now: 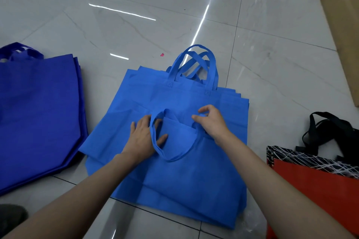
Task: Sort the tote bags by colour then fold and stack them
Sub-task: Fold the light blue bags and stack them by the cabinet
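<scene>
Ctr of white tiled floor (116, 25): stack of light-blue tote bags (174, 93), laid flat, handles pointing away from the person. On it lies the top bag (190, 176), doubled over, w/ its handle loop (171, 158) lying toward the person. L hand (143, 134) presses flat on top bag, fingers straight, loop draped across it. R hand (211, 120) has fingers curled, pinching top bag at its upper edge. Far left: stack of dark-blue tote bags (38, 112). Right: red bag (310, 184) on a black-and-white patterned bag (303, 156), black bag (334, 132) behind. Small pink scrap (162, 54) on the floor beyond the light-blue handles. Cardboard box (340, 6) top right.
</scene>
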`<act>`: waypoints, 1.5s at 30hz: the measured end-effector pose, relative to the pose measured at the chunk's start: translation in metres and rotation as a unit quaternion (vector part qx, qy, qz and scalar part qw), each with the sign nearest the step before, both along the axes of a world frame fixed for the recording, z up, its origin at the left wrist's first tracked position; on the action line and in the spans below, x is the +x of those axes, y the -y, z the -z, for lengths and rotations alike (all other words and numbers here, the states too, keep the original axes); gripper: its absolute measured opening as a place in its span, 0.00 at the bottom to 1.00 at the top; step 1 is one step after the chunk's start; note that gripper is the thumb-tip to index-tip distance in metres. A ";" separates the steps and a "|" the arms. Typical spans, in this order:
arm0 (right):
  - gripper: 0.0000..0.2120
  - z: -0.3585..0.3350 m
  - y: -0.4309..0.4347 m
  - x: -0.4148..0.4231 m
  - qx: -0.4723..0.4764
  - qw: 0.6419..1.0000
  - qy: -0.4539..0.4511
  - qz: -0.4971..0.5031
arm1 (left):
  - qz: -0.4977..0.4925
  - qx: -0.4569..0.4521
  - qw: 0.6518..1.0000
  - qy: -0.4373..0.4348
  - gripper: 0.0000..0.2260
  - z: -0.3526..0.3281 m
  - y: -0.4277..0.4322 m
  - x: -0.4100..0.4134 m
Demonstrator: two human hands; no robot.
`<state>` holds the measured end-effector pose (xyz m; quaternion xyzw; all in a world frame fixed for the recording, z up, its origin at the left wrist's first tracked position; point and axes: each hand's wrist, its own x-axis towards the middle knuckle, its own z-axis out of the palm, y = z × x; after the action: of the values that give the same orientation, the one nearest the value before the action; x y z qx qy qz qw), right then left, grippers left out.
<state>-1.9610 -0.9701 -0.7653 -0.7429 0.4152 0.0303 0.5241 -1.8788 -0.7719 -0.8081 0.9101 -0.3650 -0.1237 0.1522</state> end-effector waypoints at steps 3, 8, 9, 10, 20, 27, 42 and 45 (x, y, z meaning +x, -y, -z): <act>0.12 0.000 0.007 -0.001 -0.096 0.992 -0.080 -0.017 | 0.014 0.024 1.000 -0.014 0.34 -0.001 -0.001 0.000; 0.11 -0.018 0.015 -0.011 0.128 0.982 0.127 0.060 | 0.035 0.066 0.997 -0.016 0.40 -0.005 -0.008 0.002; 0.11 -0.025 0.017 -0.013 0.126 0.975 0.173 0.056 | 0.041 0.074 0.996 -0.018 0.42 -0.004 -0.011 0.003; 0.12 -0.032 0.020 -0.015 0.123 0.967 0.216 0.055 | 0.048 0.083 0.995 -0.017 0.42 -0.004 -0.014 0.003; 0.15 -0.027 -0.014 -0.060 -0.060 0.953 0.144 -0.261 | 0.004 -0.010 0.997 -0.071 0.27 0.002 -0.033 0.016; 0.34 0.015 -0.039 -0.093 -0.254 0.889 0.150 -0.350 | -0.078 -0.158 0.981 -0.077 0.15 -0.020 -0.021 0.018; 0.12 0.048 -0.077 -0.103 -0.459 0.838 0.144 -0.258 | 0.004 0.026 0.988 -0.151 0.11 -0.033 0.035 0.030; 0.17 0.037 -0.069 -0.103 -0.479 0.842 0.142 -0.203 | -0.045 -0.012 0.981 -0.188 0.12 -0.033 0.024 0.033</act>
<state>-2.0640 -0.9013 -0.8020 -0.9653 0.1391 -0.1720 0.1387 -1.8455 -0.7955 -0.7751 0.8844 -0.2896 -0.2811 0.2343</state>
